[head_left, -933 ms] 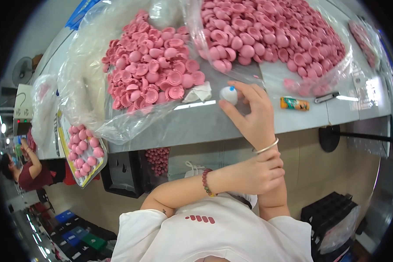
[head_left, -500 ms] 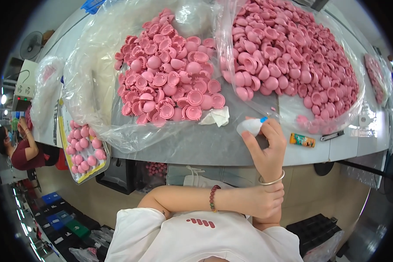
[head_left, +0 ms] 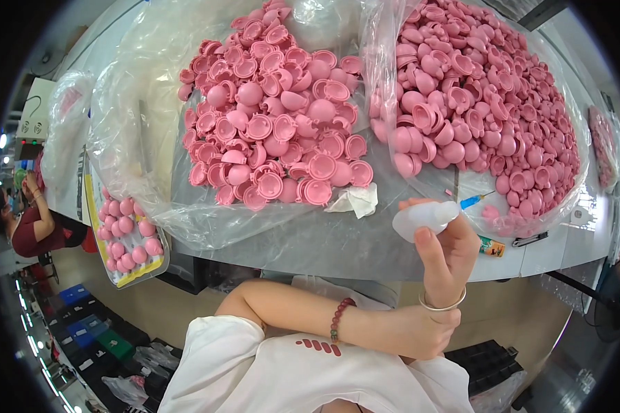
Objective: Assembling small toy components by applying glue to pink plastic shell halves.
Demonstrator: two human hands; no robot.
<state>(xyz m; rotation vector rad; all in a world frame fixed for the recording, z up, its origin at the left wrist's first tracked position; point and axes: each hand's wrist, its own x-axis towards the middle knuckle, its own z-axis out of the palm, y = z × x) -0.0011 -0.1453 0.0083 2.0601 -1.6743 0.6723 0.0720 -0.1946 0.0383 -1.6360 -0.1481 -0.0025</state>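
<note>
My right hand [head_left: 450, 258] holds a small white squeeze bottle [head_left: 420, 219] above the front of the table. The bottle lies on its side, and its blue dispensing needle [head_left: 471, 202] points right. My left hand [head_left: 424, 330] is wrapped round my right forearm, just below a metal bangle [head_left: 442, 303]. Beyond the bottle spreads a pile of pink plastic half-shells [head_left: 282, 127]. A larger heap of similar pink pieces [head_left: 489, 89] sits to its right. A crumpled white tissue [head_left: 353, 202] lies left of the bottle.
Clear plastic sheeting [head_left: 134, 138] surrounds the piles. A tray of pink balls [head_left: 164, 260] overhangs the table edge at left. A small orange-and-green tube [head_left: 491, 247] and a nail clipper [head_left: 530, 239] lie at right. Another person [head_left: 38, 224] sits far left.
My right hand has turned the bottle so its blue needle shows and points right. Both hands appear slightly farther right and lower, while the whole view has shifted. My left grip stays on my forearm.
</note>
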